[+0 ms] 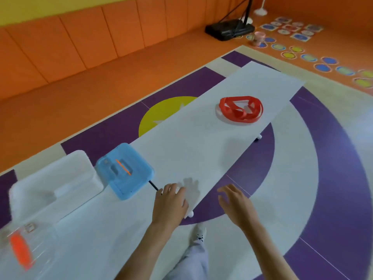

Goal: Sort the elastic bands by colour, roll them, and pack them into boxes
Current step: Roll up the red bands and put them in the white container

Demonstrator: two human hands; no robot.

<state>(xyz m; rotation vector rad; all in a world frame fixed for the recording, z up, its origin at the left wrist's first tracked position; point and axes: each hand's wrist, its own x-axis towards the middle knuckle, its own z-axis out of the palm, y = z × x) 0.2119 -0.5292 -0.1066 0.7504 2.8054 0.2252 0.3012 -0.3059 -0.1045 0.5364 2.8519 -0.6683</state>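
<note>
Left hand (171, 201): head view; palm down over the near edge of the table, fingers relaxed and loosely bent, nothing in it.
Right hand (236, 201): just off the table's long edge, above the floor, fingers spread and slack, empty.
Red elastic bands (240, 110): loose tangle of loops lying toward the far end of the white table (181, 142), well apart from both hands.
Blue box (125, 178): lid on, at the table's left side near the left hand; a thin orange band (123, 167) shows at its handle slot.
White box (54, 184): just beside the blue one, further left; contents cannot be told.
Clear box (40, 245): lower left corner, blurred, with an orange roll (20, 251) inside.
Step in hand, as judged: reaching for the red tangle. It would be best to free one loop at a time, lay it flat, roll it tight, and keep red apart from orange when boxing.
Surface: plain white, smooth, long and narrow.
Room: floor (302, 178) in purple, cream and yellow shapes; orange padded wall (80, 47); black stand base (230, 29), pink cup (258, 38) and coloured floor spots (308, 57) at far right.
</note>
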